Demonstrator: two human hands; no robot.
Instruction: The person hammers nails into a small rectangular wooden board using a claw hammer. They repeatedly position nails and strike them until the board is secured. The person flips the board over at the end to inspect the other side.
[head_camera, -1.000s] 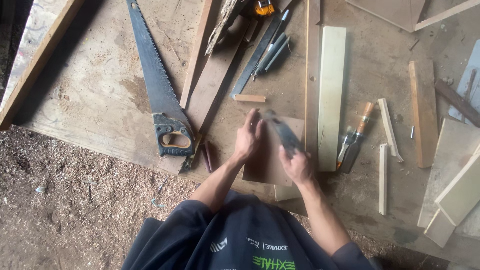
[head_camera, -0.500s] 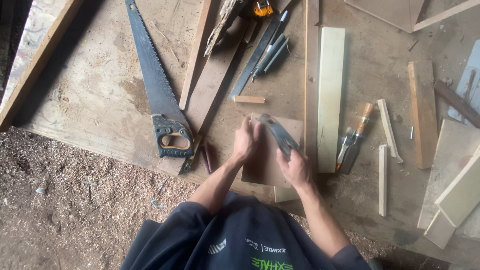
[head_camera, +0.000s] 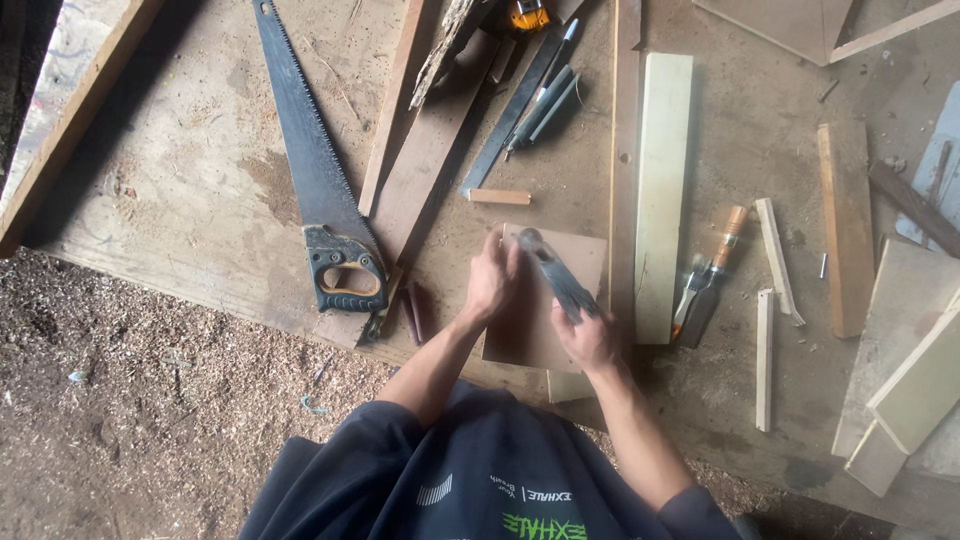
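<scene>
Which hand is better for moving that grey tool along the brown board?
Probably the right hand: it grips the grey tool. The left hand rests on the brown board, steadying it.

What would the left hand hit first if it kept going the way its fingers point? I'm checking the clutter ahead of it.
Probably the small wooden offcut lying just beyond the left hand; height above the board is unclear.

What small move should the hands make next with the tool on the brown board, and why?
Probably slide the metal tool along the brown board. The right hand holds its near end, its far end rests on the board, and the left hand steadies the board's left edge.
</scene>
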